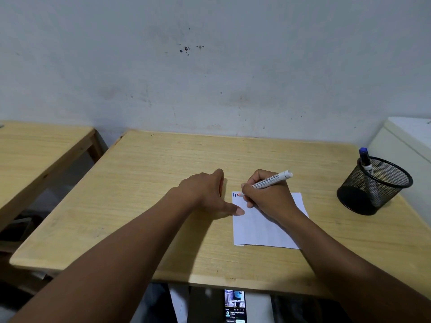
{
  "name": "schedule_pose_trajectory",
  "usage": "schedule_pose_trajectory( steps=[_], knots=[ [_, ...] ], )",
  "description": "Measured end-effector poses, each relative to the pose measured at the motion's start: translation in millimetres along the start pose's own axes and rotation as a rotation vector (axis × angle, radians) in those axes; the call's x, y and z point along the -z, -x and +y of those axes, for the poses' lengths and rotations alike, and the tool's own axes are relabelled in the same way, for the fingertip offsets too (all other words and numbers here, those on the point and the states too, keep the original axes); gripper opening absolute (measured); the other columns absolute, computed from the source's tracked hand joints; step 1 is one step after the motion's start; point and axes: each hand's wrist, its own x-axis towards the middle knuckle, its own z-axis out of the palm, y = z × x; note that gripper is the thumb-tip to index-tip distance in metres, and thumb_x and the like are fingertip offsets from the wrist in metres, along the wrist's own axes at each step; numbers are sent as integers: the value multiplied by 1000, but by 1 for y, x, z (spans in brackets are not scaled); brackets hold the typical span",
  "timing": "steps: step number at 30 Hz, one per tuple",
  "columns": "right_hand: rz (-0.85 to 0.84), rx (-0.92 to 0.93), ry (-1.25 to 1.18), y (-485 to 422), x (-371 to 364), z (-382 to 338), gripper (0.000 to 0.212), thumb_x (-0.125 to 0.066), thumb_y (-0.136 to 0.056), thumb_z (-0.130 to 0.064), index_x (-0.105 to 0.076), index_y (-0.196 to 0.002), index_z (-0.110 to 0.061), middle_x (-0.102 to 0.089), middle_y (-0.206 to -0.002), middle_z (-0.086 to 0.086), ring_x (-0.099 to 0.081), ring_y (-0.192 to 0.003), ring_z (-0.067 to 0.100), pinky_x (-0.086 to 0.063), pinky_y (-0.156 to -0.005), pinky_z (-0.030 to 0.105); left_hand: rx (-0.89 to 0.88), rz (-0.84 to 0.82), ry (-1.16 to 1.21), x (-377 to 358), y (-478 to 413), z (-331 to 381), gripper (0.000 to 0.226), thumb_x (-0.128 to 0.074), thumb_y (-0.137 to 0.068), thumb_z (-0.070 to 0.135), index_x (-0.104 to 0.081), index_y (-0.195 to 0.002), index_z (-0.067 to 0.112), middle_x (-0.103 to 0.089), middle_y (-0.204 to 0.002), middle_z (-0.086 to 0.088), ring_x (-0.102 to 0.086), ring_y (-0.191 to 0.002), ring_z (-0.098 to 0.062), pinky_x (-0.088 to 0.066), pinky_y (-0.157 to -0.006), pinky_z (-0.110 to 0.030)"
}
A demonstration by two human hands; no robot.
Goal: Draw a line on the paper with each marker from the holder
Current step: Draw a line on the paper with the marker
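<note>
A white sheet of paper lies on the wooden table, right of centre. Two short dark lines stand near its top left corner. My right hand grips a white marker, whose red tip touches the paper just right of those lines. My left hand rests flat on the table, its thumb pressing the paper's left edge. A black mesh holder stands at the table's right side with a blue-capped marker upright in it.
A second wooden table stands to the left across a gap. A white cabinet is at the far right behind the holder. A lit phone lies below the table's front edge. The wall runs right behind the table.
</note>
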Motion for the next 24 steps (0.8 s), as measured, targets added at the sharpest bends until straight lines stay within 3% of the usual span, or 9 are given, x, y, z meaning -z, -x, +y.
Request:
schedule_pose_trajectory(
  steps=[3, 9, 11, 14, 18, 20, 24],
  knots=[
    [-8, 10, -4, 1, -1, 2, 20, -75, -77, -10, -60, -74, 3, -68, -62, 17, -63, -52, 27, -55, -58, 41, 3, -2, -7, 1, 1, 1, 79, -75, -59, 80, -43, -105, 24, -67, -101, 3, -63, -92, -19, -51, -73, -36],
    [-36, -3, -13, 3, 0, -4, 18, -74, -73, -1, -57, -70, 5, -65, -63, 27, -60, -54, 31, -52, -58, 41, 10, -3, 8, 1, 2, 2, 78, -75, -58, 80, -43, -102, 24, -66, -97, 4, -63, -90, -19, -50, -71, -36],
    [-3, -47, -55, 2, 0, -7, 15, -73, -75, -1, -59, -70, 1, -67, -68, 31, -61, -54, 30, -50, -52, 35, 11, 0, 27, 3, 5, 2, 74, -76, -61, 77, -46, -102, 23, -66, -96, 5, -63, -91, -18, -50, -73, -35],
    [103, -107, -171, -3, 7, -14, 16, -72, -83, -11, -62, -70, -11, -66, -58, 17, -52, -43, 22, -37, -44, 27, 16, -2, 149, 7, 6, -3, 55, -77, -70, 66, -54, -98, 24, -66, -93, 9, -64, -94, -17, -53, -81, -35],
    [147, -51, -210, -11, 25, -42, 17, -74, -88, -16, -62, -77, -15, -61, -53, 5, -46, -38, 14, -33, -40, 22, -50, 84, 171, 12, 4, -16, 14, -73, -86, 30, -60, -84, 27, -61, -80, 15, -63, -86, -16, -46, -67, -27],
    [51, -17, -237, -15, 38, -63, 13, -74, -90, -16, -64, -82, -13, -65, -59, 7, -52, -42, 14, -37, -40, 22, -63, 153, 270, 18, 1, -19, 9, -72, -87, 21, -64, -83, 23, -64, -76, 11, -64, -77, -14, -43, -60, -23],
    [-113, -120, -345, -18, 73, -99, 15, -62, -94, -19, -70, -100, -8, -72, -77, 14, -66, -59, 20, -42, -55, 28, -96, 250, 741, 45, -4, -7, 11, -76, -89, 16, -73, -91, 6, -73, -74, -4, -68, -64, -15, -48, -60, -23]
  ],
)
